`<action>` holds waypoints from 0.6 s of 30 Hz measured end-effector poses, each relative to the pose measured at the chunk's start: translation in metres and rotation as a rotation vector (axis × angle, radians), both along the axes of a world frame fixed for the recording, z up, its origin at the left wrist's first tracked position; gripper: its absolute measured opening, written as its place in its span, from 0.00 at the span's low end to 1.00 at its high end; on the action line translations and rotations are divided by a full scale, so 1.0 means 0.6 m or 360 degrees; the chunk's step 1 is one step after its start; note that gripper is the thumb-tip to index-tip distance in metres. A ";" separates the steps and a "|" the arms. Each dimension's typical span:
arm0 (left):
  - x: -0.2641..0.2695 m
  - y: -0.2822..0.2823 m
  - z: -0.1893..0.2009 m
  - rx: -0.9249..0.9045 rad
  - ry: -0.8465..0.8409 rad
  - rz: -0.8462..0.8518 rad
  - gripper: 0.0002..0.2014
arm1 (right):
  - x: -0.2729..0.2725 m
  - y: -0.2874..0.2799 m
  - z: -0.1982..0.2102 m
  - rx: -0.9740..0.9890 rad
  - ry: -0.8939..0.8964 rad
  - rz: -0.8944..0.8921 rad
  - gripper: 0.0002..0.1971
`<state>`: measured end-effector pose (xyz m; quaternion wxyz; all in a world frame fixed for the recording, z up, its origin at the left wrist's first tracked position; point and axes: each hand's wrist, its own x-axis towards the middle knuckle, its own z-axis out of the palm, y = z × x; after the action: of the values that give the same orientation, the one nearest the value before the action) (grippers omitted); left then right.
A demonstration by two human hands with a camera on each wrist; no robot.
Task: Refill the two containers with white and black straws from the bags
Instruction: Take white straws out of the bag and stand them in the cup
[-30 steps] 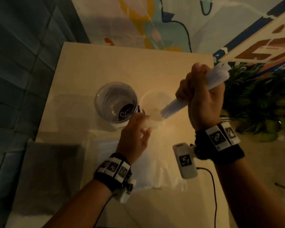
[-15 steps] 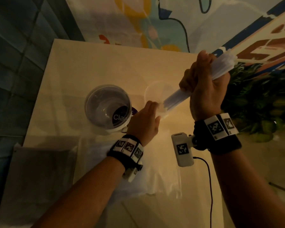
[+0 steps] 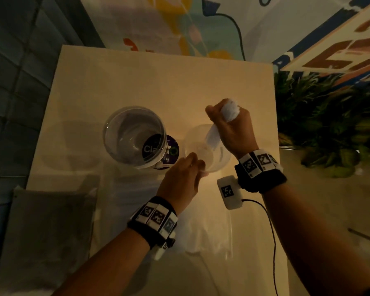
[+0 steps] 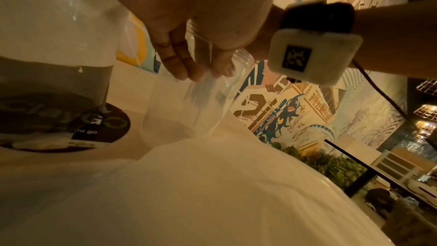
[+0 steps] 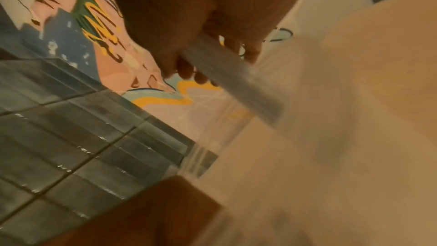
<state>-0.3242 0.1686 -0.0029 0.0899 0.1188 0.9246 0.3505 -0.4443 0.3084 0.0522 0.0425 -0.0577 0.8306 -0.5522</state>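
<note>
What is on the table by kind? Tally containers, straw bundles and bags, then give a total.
Containers: 2 (big container, small container)
Straw bundles: 1 (white straw bundle)
Bags: 2 (grey bag, clear bag)
Total: 5

White straws [image 3: 213,136] bundled, tilted into small clear container [image 3: 219,160], beside larger clear container [image 3: 135,136]

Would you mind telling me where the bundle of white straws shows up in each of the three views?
Head: the white straws sit right of centre, gripped in the right hand, lower end dipping into the smaller clear container.
Left wrist: upper middle, a pale bundle under the right hand, entering that container.
Right wrist: centre, a blurred grey shaft slanting down-right.
Shared landmark: the right hand.
</note>
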 end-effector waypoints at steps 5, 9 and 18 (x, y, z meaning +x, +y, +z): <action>-0.001 0.004 0.002 0.0062 0.0029 0.0057 0.07 | 0.001 0.026 -0.026 0.0217 -0.0013 0.0087 0.11; -0.003 0.004 0.006 0.0074 0.0019 0.0068 0.05 | 0.015 0.040 -0.018 0.0183 -0.0053 -0.0015 0.18; 0.084 -0.067 0.058 0.0236 0.0164 0.0175 0.22 | 0.191 0.155 -0.054 0.0065 -0.0345 -0.0477 0.03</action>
<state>-0.2735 0.1286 0.0322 0.0138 0.0920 0.9047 0.4157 -0.3299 0.4016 0.0196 0.0502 0.1274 0.8315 -0.5384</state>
